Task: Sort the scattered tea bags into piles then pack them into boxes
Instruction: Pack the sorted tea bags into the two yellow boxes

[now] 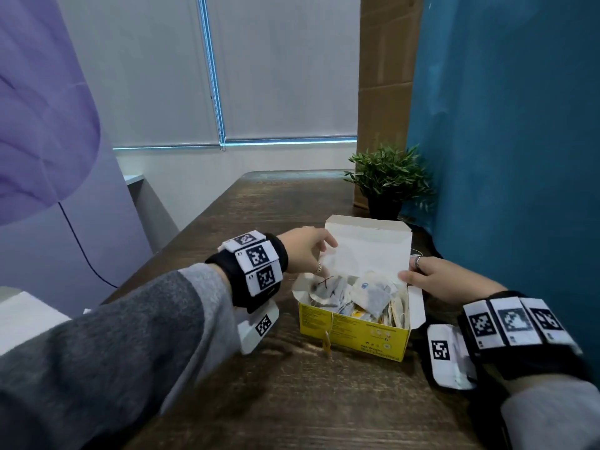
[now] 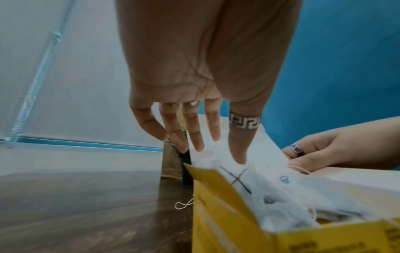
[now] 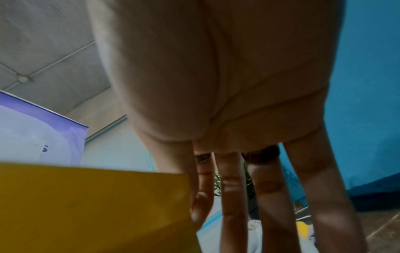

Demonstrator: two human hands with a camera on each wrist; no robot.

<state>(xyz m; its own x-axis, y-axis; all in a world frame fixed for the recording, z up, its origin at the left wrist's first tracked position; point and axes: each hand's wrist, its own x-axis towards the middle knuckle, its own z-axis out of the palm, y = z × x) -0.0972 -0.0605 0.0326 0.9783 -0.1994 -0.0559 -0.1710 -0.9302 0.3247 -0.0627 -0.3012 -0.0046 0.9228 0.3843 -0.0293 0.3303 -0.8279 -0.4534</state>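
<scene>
A yellow tea box (image 1: 354,332) stands open on the dark wooden table (image 1: 259,216), its white-lined lid (image 1: 373,251) raised at the back. Several tea bags (image 1: 370,295) fill it in a loose heap, and a yellow tag (image 1: 327,342) hangs over the front wall. My left hand (image 1: 308,250) reaches to the lid's left edge with straight fingers (image 2: 197,137). Its ringed thumb rests on a tea bag marked with an X (image 2: 238,178). My right hand (image 1: 435,280) pinches the lid's right edge, thumb inside, fingers behind. In the right wrist view, a yellow box flap (image 3: 97,205) hides part of that thumb.
A small potted plant (image 1: 389,180) stands behind the box, in front of a tall cardboard sheet (image 1: 386,76). A blue partition (image 1: 519,125) borders the table's right side. A purple banner (image 1: 39,108) rises on the left. A loop of string (image 2: 184,204) lies beside the box.
</scene>
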